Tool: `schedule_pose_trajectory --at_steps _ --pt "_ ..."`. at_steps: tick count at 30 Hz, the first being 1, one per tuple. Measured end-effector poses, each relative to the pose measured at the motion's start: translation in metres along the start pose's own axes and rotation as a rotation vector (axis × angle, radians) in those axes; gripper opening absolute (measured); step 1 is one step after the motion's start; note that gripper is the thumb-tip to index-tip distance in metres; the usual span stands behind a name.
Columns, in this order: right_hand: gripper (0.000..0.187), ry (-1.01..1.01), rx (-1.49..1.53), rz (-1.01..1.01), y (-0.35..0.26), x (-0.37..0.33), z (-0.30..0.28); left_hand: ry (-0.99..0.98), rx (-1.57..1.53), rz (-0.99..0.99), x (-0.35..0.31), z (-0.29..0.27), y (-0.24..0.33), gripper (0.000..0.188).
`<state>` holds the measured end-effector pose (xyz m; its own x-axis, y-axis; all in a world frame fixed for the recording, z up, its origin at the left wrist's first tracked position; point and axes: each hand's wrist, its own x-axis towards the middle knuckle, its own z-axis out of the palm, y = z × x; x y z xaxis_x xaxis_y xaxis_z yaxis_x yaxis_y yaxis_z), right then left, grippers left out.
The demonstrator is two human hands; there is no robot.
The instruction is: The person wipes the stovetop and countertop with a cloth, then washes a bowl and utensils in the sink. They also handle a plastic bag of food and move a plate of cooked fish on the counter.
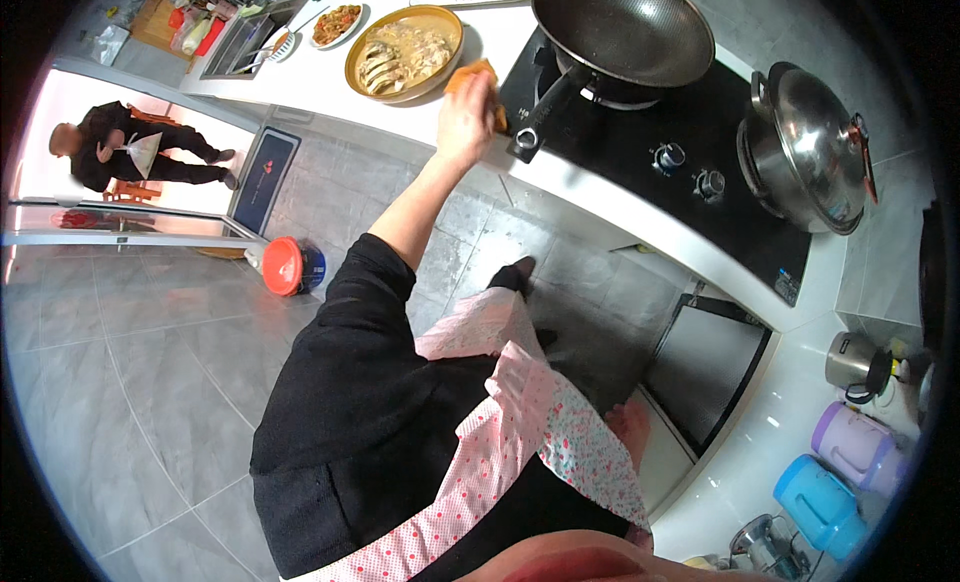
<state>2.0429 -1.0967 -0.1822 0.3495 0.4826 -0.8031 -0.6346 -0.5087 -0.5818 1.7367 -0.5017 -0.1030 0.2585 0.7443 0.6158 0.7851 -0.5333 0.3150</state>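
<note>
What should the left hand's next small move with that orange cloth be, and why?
Probably a short wipe toward the front edge of the white countertop: the left hand grips the crumpled orange cloth between the round yellow bowl and black glass stovetop, and the long black pan handle juts close by on the right, so sliding that way would likely avoid bowl and handle.

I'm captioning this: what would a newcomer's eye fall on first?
A large black round wok dominates the top, on the black glass hob. On the hob's right gleams a round, lidded steel pot. Left of the wok, the left hand holds a bright orange cloth.
</note>
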Motion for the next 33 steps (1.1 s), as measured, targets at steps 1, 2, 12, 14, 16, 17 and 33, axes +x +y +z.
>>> schedule_pose_trajectory --at_steps 1,2,12,14,16,17,33 --pt "0.032 -0.002 -0.012 0.011 0.007 -0.003 -0.002 -0.258 0.2 0.054 -0.002 0.006 -0.004 0.053" --pt "0.031 0.02 -0.016 0.026 0.013 -0.009 -0.002 -0.571 0.371 0.046 -0.002 0.012 -0.008 0.052" --pt "0.042 0.242 0.094 0.047 0.035 -0.059 0.067 -0.514 -0.067 -0.314 0.13 0.113 -0.028 0.031" --pt "0.045 0.114 0.034 0.091 0.041 -0.057 0.081 -0.58 0.079 -0.098 0.151 0.141 -0.024 0.035" --pt "0.049 0.065 -0.012 0.12 0.05 -0.053 0.093 -0.62 0.277 0.004 0.162 0.161 -0.023 0.041" --pt "0.051 0.08 -0.028 0.127 0.055 -0.051 0.098 -0.577 0.253 -0.006 0.162 0.166 -0.023 0.043" --pt "0.048 0.006 -0.317 0.159 0.025 -0.022 0.176 -0.577 -0.032 0.289 0.017 -0.014 -0.018 0.039"
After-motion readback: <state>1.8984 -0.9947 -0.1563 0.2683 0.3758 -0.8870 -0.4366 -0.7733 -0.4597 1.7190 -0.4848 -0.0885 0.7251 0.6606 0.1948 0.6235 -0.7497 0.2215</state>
